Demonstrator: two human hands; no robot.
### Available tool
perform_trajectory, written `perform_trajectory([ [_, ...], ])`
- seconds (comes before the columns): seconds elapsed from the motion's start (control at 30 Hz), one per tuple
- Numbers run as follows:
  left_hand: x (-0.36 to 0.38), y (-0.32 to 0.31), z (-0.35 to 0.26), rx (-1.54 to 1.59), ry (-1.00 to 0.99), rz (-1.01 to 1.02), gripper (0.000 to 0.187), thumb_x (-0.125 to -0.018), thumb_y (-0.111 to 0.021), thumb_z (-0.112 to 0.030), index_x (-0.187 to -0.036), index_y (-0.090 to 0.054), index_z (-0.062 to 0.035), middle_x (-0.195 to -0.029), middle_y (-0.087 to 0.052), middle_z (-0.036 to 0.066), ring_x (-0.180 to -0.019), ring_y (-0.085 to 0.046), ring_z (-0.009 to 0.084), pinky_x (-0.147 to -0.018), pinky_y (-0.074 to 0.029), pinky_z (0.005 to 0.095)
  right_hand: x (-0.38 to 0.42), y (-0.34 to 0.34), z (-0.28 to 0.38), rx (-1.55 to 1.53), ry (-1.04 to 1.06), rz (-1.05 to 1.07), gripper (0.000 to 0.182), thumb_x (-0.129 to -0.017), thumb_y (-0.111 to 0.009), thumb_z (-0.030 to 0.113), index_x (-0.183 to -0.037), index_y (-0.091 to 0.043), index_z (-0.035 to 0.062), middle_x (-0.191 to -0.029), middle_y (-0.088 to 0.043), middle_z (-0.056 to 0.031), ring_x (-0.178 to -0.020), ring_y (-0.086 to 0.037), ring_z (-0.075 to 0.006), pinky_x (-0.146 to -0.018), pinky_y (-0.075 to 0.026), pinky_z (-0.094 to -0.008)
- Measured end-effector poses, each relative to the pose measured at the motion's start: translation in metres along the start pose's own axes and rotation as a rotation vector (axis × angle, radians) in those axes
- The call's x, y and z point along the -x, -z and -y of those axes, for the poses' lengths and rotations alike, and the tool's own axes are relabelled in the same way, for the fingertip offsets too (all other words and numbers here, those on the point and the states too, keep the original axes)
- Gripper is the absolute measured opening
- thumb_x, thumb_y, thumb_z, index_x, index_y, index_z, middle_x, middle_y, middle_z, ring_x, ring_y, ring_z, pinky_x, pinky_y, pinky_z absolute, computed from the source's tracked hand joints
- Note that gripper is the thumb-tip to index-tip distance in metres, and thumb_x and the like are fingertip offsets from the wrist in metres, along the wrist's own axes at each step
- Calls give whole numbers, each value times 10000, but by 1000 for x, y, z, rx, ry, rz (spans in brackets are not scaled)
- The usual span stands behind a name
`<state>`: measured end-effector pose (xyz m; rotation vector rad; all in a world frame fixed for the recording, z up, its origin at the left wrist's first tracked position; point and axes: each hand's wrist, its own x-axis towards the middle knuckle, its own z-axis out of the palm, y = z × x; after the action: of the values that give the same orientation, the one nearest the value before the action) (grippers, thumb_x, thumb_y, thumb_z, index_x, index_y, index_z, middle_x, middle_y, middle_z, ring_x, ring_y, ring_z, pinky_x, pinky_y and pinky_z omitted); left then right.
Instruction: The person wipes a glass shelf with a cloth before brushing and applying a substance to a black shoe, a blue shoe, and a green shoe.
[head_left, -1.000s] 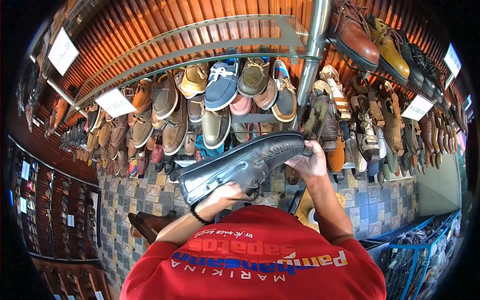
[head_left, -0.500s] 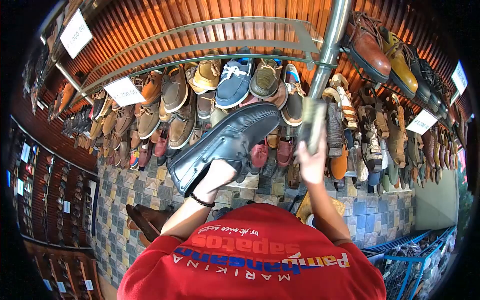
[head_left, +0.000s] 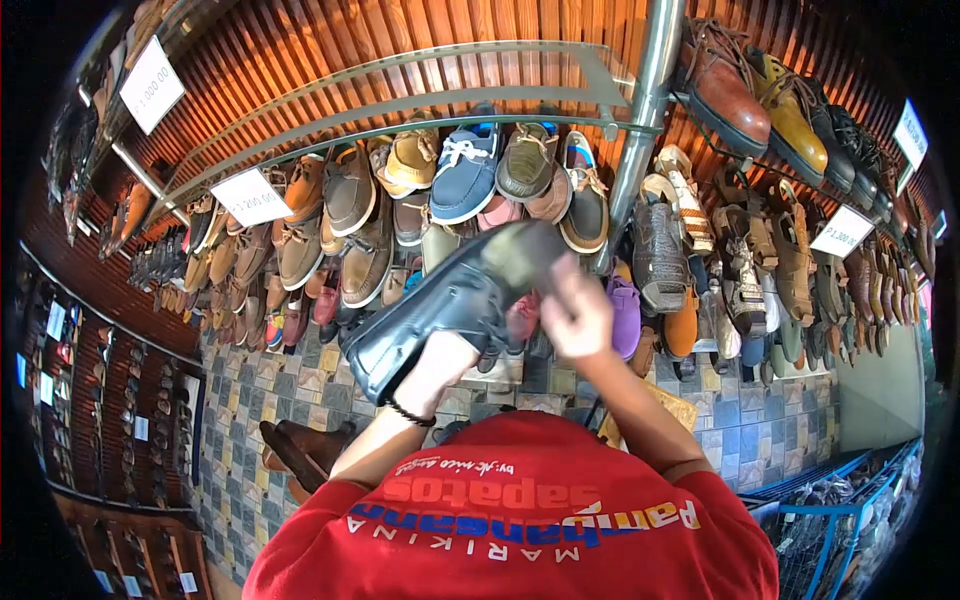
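Note:
A black leather loafer point(head_left: 420, 310) is held up in front of me, its toe pointing to the upper right. My left hand point(head_left: 448, 358), with a dark beaded bracelet at the wrist, reaches into the shoe's opening and supports it; the fingers are hidden inside. Over the toe, my right hand point(head_left: 580, 312) grips a brush point(head_left: 530, 258), its outline smeared by motion. The brush overlaps the toe of the loafer and looks to be against it.
Glass shelves point(head_left: 400, 140) of shoes face me, including a blue boat shoe point(head_left: 466, 170). A metal post point(head_left: 645, 120) rises right of centre. Brown shoes point(head_left: 305, 450) are low at left, above the tiled floor point(head_left: 235, 420). A blue wire rack point(head_left: 840, 520) stands lower right.
My right hand has swung left with the brush, from beside the metal post onto the toe of the loafer. The loafer and my left hand have barely shifted.

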<state>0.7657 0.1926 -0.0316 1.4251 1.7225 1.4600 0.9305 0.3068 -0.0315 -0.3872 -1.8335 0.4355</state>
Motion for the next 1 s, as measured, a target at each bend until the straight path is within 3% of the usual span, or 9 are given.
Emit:
perform_trajectory([
  [0.07, 0, 9, -27, 557, 206, -35, 258, -892, -543, -168, -1109, -566, -31, -1069, -591, 90, -950, -553, 167, -818, -453, 309, -3, 6, -4, 71, -276, -110, 503, -700, -688, 144, -1184, -572, 77, -798, -575, -124, -606, -550, -255, -552, -463, -359],
  [0.17, -1, 10, -18, 1112, 184, 39, 285, -901, -531, -157, -1150, -521, -18, -1121, -572, 106, -1014, -545, 191, -868, -454, 320, 6, 6, 10, 227, 491, 182, 504, -722, -687, 188, -1209, -563, 152, -804, -564, -130, -620, -555, -289, -580, -481, -375],
  [0.23, 3, 10, -1, 1338, 234, 24, 292, -916, -503, -153, -1172, -497, -12, -1144, -561, 111, -1043, -537, 198, -898, -450, 330, -7, 11, -3, 265, 255, 70, 497, -735, -688, 208, -1214, -566, 161, -791, -555, -133, -586, -547, -296, -549, -482, -378],
  [0.3, -3, 19, -11, 428, 57, 124, 281, -931, -466, -138, -1179, -491, -8, -1149, -561, 110, -1051, -536, 200, -906, -448, 336, -18, 12, 5, 238, -202, -24, 471, -756, -684, 213, -1212, -578, 158, -784, -554, -148, -543, -535, -298, -517, -479, -367],
  [0.4, -9, 21, -45, 629, 64, 139, 282, -945, -415, -126, -1189, -485, -2, -1172, -554, 123, -1043, -548, 222, -922, -448, 349, 3, 12, 32, 119, 252, 313, 506, -705, -731, 241, -1192, -600, 208, -687, -478, -95, -509, -512, -215, -481, -455, -347],
  [0.47, -10, 17, -34, 1573, 267, 213, 297, -942, -427, -143, -1197, -483, -3, -1178, -556, 133, -1037, -555, 236, -928, -447, 351, -9, 17, 13, 372, 138, 240, 514, -709, -728, 245, -1203, -592, 216, -692, -492, -88, -519, -515, -194, -492, -454, -329],
  [0.73, -12, 19, -22, 1624, 348, 110, 371, -922, -446, -260, -1170, -525, 4, -1174, -573, 153, -1051, -566, 273, -950, -434, 422, 10, -3, -13, 199, 284, 146, 597, -691, -706, 163, -1262, -533, 127, -743, -540, -106, -566, -526, -237, -543, -472, -317],
  [0.83, -14, 18, -4, 1672, 290, 210, 370, -915, -477, -251, -1165, -525, 17, -1166, -577, 170, -1069, -558, 276, -975, -411, 440, -3, -13, 12, -71, -227, -61, 631, -727, -691, 159, -1287, -454, -7, -878, -598, -164, -660, -564, -313, -627, -493, -333],
  [1.0, -31, 31, -5, 1832, 377, 130, 373, -897, -509, -229, -1154, -522, 40, -1161, -574, 197, -1076, -552, 296, -975, -411, 441, 33, -5, 1, -72, 376, 364, 637, -690, -725, 160, -1270, -491, 41, -783, -534, -162, -665, -566, -271, -595, -477, -351],
])
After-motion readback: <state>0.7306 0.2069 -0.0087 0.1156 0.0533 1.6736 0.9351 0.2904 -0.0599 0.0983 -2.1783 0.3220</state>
